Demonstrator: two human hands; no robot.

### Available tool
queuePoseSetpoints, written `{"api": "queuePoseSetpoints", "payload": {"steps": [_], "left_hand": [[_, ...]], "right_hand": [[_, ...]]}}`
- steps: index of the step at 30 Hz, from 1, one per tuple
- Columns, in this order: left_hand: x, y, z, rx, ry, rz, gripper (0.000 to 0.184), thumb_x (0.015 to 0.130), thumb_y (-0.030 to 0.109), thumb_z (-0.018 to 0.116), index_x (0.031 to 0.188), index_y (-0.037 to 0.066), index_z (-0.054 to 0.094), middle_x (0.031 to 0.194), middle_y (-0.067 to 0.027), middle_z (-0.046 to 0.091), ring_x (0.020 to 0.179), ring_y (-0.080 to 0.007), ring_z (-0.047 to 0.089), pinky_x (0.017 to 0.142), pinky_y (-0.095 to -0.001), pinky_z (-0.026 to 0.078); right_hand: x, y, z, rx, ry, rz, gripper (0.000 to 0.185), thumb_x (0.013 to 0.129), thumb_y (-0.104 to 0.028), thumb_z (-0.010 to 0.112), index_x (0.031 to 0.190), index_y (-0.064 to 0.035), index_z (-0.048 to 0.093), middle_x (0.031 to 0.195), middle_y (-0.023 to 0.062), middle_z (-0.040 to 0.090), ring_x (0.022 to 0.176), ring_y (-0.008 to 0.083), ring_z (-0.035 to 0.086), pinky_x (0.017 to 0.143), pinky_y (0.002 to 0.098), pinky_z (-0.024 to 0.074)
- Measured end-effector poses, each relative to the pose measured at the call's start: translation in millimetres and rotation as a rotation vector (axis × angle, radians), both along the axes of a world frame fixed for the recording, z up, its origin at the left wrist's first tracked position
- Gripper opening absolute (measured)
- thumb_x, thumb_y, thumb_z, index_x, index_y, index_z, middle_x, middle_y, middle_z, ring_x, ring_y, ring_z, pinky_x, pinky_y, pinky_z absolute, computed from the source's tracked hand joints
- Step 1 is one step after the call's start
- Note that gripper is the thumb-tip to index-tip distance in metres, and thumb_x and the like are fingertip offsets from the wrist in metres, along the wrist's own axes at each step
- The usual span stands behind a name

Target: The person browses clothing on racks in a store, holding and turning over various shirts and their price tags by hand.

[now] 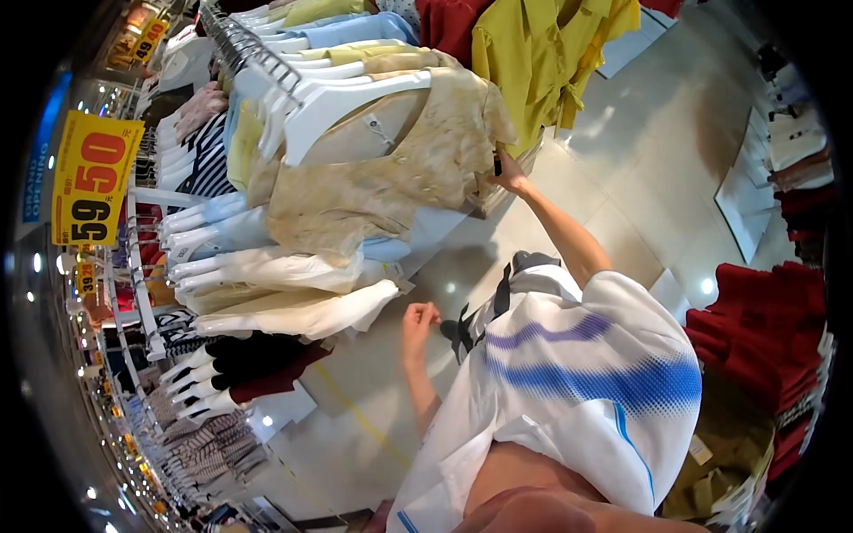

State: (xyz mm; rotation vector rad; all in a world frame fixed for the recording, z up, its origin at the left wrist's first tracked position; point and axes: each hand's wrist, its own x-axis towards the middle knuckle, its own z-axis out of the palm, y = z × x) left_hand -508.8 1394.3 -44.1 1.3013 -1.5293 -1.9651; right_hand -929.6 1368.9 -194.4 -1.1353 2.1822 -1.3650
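Observation:
A beige mottled short-sleeved top (355,191) hangs on a white hanger at the front of the rack. My right hand (509,172) is closed on the edge of this top, with the fingertips partly hidden by the fabric. Lower and to the left, my left hand (420,322) hangs in the air with its fingers curled and nothing seen in them. It is nearest to a cream garment (306,311) and does not touch it.
A metal rail (235,40) carries many hangers. Yellow garments (533,58) hang beyond my right hand. At the left is a yellow price sign (96,178). Red clothes (755,333) hang at the right. Tiled floor (622,169) shows between the racks.

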Motion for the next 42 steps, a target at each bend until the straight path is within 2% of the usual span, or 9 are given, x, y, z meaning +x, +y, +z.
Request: {"api": "queuePoseSetpoints", "payload": {"steps": [9, 14, 21, 26, 29, 31, 34, 39, 42], "left_hand": [[-64, 50, 5, -0.017, -0.048, 0.155, 0.015, 0.092, 0.018, 0.054, 0.087, 0.004, 0.051, 0.079, -0.0046, 0.058, 0.070, -0.0113, 0.055, 0.068, -0.0254, 0.047], [-102, 46, -10, -0.136, -0.052, 0.105, 0.018, 0.088, 0.014, 0.061, 0.096, 0.003, 0.049, 0.086, -0.0047, 0.057, 0.075, -0.0112, 0.055, 0.072, -0.0247, 0.047], [-196, 34, 30, -0.953, -0.243, -0.203, 0.085, 0.062, 0.017, 0.082, 0.127, -0.002, 0.030, 0.119, -0.0186, 0.044, 0.114, -0.0340, 0.044, 0.097, -0.0416, 0.036], [-197, 32, -12, -1.023, -0.265, -0.247, 0.057, 0.068, 0.006, 0.068, 0.118, -0.002, 0.043, 0.113, -0.0228, 0.049, 0.107, -0.0396, 0.048, 0.090, -0.0410, 0.040], [-187, 21, -19, -0.954, -0.190, -0.238, 0.034, 0.072, -0.003, 0.052, 0.106, -0.002, 0.052, 0.102, -0.0224, 0.056, 0.095, -0.0414, 0.054, 0.080, -0.0393, 0.045], [-176, 15, -10, -0.870, -0.233, -0.078, 0.031, 0.070, -0.007, 0.049, 0.100, -0.002, 0.054, 0.095, -0.0167, 0.059, 0.088, -0.0323, 0.058, 0.078, -0.0352, 0.045], [-162, 3, 2, -0.641, 0.140, 0.149, 0.027, 0.076, -0.011, 0.045, 0.100, -0.001, 0.053, 0.092, -0.0070, 0.060, 0.086, -0.0127, 0.055, 0.077, -0.0260, 0.045], [-166, -7, 40, -0.539, 0.267, 0.281, 0.021, 0.083, -0.009, 0.047, 0.101, 0.001, 0.050, 0.091, -0.0052, 0.059, 0.080, -0.0094, 0.055, 0.072, -0.0222, 0.045], [-175, -7, 77, -0.365, 0.322, 0.259, 0.016, 0.085, -0.003, 0.052, 0.100, 0.003, 0.050, 0.086, -0.0040, 0.059, 0.066, -0.0053, 0.052, 0.053, -0.0187, 0.041]], "right_hand": [[-3, 2, -12, 0.206, -0.429, 0.339, 0.028, 0.085, -0.027, 0.060, 0.095, -0.0007, 0.063, 0.069, 0.0070, 0.060, 0.065, 0.0156, 0.056, 0.059, 0.0304, 0.0440], [30, 33, 93, 0.097, -1.258, 0.297, 0.030, 0.093, -0.030, 0.051, 0.100, -0.0016, 0.058, 0.078, 0.0008, 0.059, 0.062, 0.0081, 0.052, 0.058, 0.0229, 0.0444], [28, 63, 154, -0.123, -1.777, 0.497, 0.028, 0.095, -0.025, 0.045, 0.110, -0.0038, 0.056, 0.102, 0.0073, 0.065, 0.089, 0.0167, 0.065, 0.078, 0.0311, 0.0536], [27, 81, 193, -0.229, -2.005, 0.299, 0.025, 0.095, -0.024, 0.044, 0.109, -0.0062, 0.055, 0.097, 0.0064, 0.065, 0.083, 0.0182, 0.064, 0.076, 0.0342, 0.0524], [20, 84, 193, -0.250, -1.907, 0.297, 0.026, 0.095, -0.026, 0.044, 0.108, -0.0066, 0.056, 0.097, 0.0059, 0.065, 0.084, 0.0175, 0.064, 0.076, 0.0339, 0.0523], [11, 85, 196, -0.205, -1.801, 0.244, 0.027, 0.095, -0.027, 0.045, 0.108, -0.0062, 0.056, 0.100, 0.0057, 0.065, 0.085, 0.0172, 0.063, 0.078, 0.0338, 0.0509], [7, 86, 204, -0.147, -1.617, 0.092, 0.029, 0.093, -0.029, 0.048, 0.107, -0.0050, 0.056, 0.101, 0.0070, 0.062, 0.085, 0.0169, 0.062, 0.076, 0.0339, 0.0508], [-4, 72, 165, -0.112, -1.428, 0.219, 0.030, 0.092, -0.033, 0.052, 0.101, -0.0055, 0.060, 0.092, 0.0032, 0.064, 0.082, 0.0125, 0.060, 0.075, 0.0289, 0.0491], [-8, 59, 142, 0.102, -0.608, 0.256, 0.033, 0.090, -0.033, 0.053, 0.096, -0.0012, 0.057, 0.080, 0.0049, 0.063, 0.075, 0.0184, 0.060, 0.070, 0.0296, 0.0469]]}}
